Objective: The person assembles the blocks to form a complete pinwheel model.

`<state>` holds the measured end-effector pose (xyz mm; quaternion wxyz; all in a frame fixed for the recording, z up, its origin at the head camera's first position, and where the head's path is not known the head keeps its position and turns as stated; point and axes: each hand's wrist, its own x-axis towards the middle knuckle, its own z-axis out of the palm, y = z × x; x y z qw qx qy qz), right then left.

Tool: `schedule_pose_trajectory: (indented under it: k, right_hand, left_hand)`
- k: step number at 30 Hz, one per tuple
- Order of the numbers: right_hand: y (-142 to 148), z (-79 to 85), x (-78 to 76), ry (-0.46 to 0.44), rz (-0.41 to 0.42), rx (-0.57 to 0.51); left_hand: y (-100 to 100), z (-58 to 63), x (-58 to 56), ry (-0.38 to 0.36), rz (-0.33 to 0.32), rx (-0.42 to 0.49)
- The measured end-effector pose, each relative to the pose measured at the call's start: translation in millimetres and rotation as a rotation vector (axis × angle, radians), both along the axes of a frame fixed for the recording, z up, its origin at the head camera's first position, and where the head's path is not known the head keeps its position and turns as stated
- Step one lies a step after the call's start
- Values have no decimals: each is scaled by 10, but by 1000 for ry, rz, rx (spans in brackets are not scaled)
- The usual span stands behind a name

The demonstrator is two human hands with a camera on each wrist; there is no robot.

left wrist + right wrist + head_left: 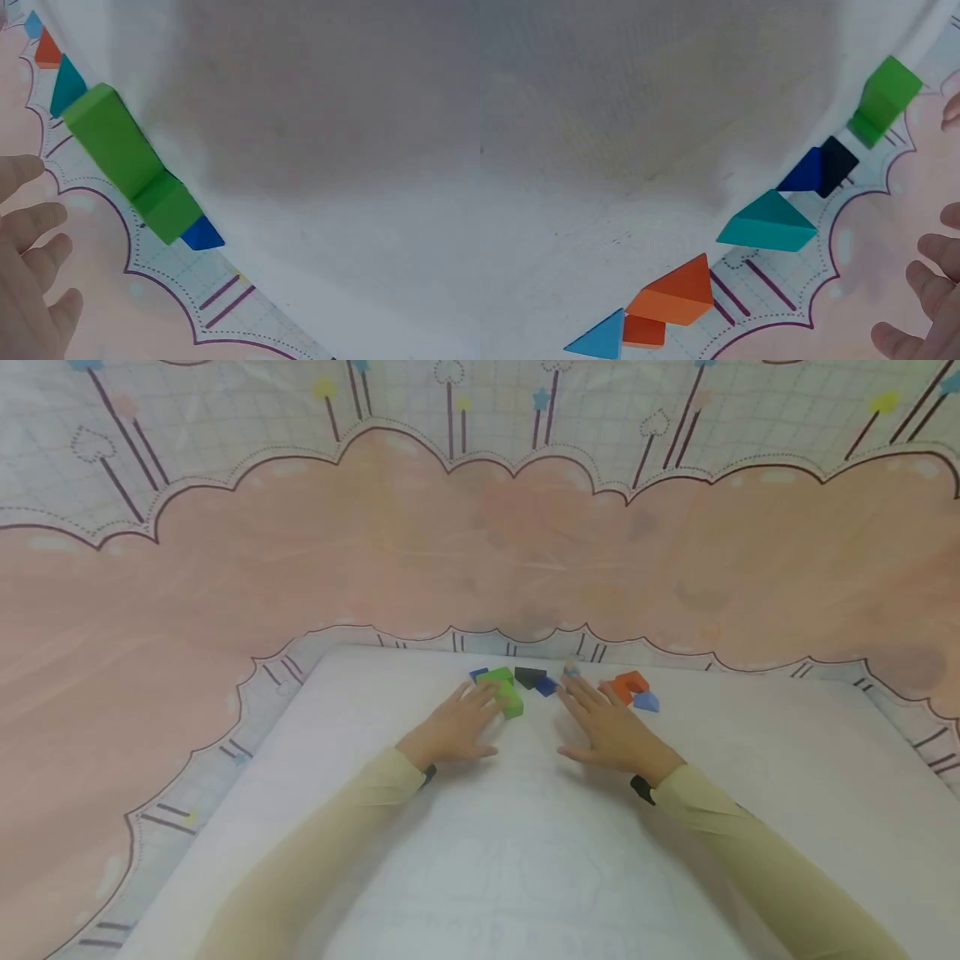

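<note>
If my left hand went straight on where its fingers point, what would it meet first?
Most likely the green blocks, right by the left hand's fingertips in the head view. The hand's height is hard to judge, so it might pass over them.

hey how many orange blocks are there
2 in the right wrist view: the lower orange block beside the light blue block, the upper orange block nearer the teal block. Others may be hidden.

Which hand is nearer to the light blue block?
Right. In the head view, the right hand is just left of the light blue block; the left hand is much farther left, by the green blocks.
</note>
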<state>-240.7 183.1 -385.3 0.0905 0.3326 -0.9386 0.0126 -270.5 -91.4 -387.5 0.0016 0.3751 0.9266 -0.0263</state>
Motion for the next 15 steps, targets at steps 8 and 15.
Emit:
schedule_pose_trajectory:
  k: [8, 15]
  right_hand:
    - [-106, -25, -130, -32, 34, 33]
    - [-246, -53, -289, 11, 78, 120]
  left_hand:
    - [-116, 12, -220, 7, 37, -40]
    - [-189, 19, -448, 56, 45, -60]
